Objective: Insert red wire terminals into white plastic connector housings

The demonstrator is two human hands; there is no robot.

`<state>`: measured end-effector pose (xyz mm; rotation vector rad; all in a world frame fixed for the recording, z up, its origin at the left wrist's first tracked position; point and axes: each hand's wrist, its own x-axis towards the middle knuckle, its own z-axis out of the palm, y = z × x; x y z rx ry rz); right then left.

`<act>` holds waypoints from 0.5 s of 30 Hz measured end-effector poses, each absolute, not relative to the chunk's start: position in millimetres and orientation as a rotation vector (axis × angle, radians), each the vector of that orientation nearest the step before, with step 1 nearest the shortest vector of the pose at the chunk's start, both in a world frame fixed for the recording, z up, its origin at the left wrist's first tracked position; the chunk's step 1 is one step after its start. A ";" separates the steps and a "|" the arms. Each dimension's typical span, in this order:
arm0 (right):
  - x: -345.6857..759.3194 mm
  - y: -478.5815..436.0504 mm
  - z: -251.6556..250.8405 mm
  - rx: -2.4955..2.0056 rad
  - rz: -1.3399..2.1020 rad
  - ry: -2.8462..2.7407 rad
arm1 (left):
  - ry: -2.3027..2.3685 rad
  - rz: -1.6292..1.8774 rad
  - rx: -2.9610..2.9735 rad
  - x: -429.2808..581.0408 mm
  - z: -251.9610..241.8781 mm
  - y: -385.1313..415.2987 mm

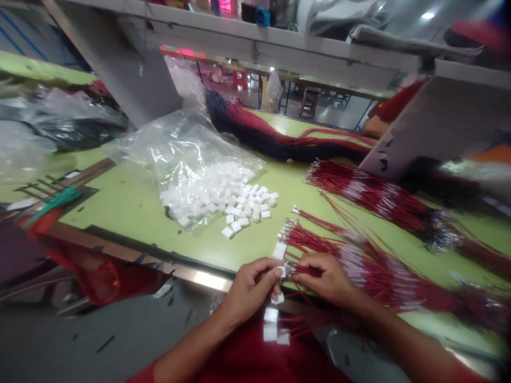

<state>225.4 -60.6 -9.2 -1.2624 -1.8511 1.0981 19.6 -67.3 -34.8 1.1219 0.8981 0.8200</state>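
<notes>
Between thumb and fingers, my left hand (255,284) pinches a small white plastic connector housing (281,272) at the table's front edge. Touching its right side, my right hand (325,276) is closed on red wires (305,270) with metal terminals at their ends. Whether a terminal sits inside the housing is too small to tell. A bundle of red wires (319,239) with silvery tips lies just beyond my right hand. Below my hands, more white housings (270,332) hang on red wires over the front edge. Another white housing (279,250) rests just above my left fingertips.
A clear plastic bag (179,154) spills a heap of loose white housings (255,202) on the green table (131,213). Another red wire bundle (367,194) lies right, dark and red cables (271,135) behind. A shelf (279,45) spans overhead; a green tool (56,202) sits left.
</notes>
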 end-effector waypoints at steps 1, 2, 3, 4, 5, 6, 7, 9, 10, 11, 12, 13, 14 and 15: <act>225.4 -60.5 -10.9 -1.255 1.093 -1.861 | 0.906 0.825 1.134 20.9 -34.9 -68.5; 225.4 -60.3 -12.2 -1.250 1.091 -1.864 | 0.910 0.829 1.141 22.3 -34.9 -69.7; 225.5 -60.1 -13.1 -1.244 1.095 -1.860 | 0.913 0.832 1.143 23.3 -34.6 -70.7; 225.8 -59.8 -13.4 -1.233 1.106 -1.852 | 0.913 0.828 1.147 23.5 -34.0 -71.5; 226.4 -59.2 -13.1 -1.210 1.113 -1.841 | 0.921 0.822 1.162 22.5 -33.1 -71.5; 227.2 -58.5 -12.2 -1.183 1.108 -1.829 | 0.942 0.826 1.200 19.7 -32.1 -70.5; 228.0 -57.5 -10.8 -1.158 1.086 -1.810 | 0.981 0.852 1.271 14.6 -31.1 -68.2; 229.6 -55.4 -6.8 -1.140 1.023 -1.764 | 1.097 0.973 1.499 -3.0 -30.3 -58.8; 230.1 -54.5 -4.4 -1.152 1.004 -1.741 | 1.175 1.076 1.639 -15.2 -30.7 -51.8; 230.3 -53.9 -2.0 -1.179 1.010 -1.722 | 1.236 1.160 1.776 -28.9 -31.8 -43.6; 230.3 -53.5 0.2 -1.213 1.046 -1.709 | 1.320 1.227 1.894 -43.3 -33.5 -34.8; 230.0 -53.5 2.2 -1.245 1.102 -1.705 | 1.405 1.228 2.012 -57.4 -35.4 -25.7; 229.5 -53.6 3.8 -1.274 1.164 -1.706 | 1.455 1.173 2.127 -70.2 -37.4 -17.0; 229.1 -53.9 5.0 -1.297 1.219 -1.709 | 1.453 1.098 2.201 -81.0 -39.0 -9.2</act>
